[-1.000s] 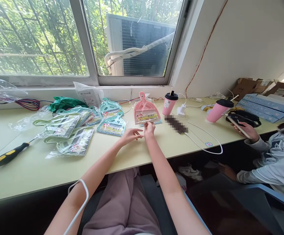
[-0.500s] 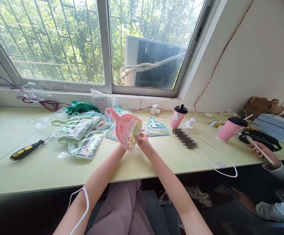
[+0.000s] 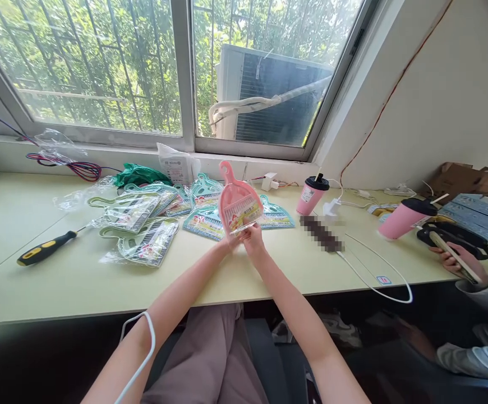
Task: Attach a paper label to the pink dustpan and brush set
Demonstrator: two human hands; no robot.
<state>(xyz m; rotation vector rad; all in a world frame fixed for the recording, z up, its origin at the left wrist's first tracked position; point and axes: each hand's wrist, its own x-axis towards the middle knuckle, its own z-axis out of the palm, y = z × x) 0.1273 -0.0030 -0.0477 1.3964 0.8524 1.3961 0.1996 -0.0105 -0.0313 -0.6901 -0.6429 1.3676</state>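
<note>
Both my hands hold up a pink mini dustpan set (image 3: 238,201) in a clear wrapper, handle pointing up, above the pale green table (image 3: 79,286). My left hand (image 3: 229,242) pinches its lower left edge and my right hand (image 3: 252,237) pinches the lower right edge. Behind it lie teal dustpan sets (image 3: 205,220) flat on the table. To the left sits a pile of pale green wrapped dustpan sets (image 3: 143,238).
A black and yellow screwdriver (image 3: 44,249) lies at the left. Two pink cups (image 3: 311,193) (image 3: 401,216), a white cable (image 3: 374,269) and blue boxes (image 3: 479,216) are at the right. Another person's hand (image 3: 458,264) holds a phone there. Wires lie on the windowsill.
The pink dustpan set was lifted off the table, tilted left, and is now held upright with both hands. The view turned slightly left.
</note>
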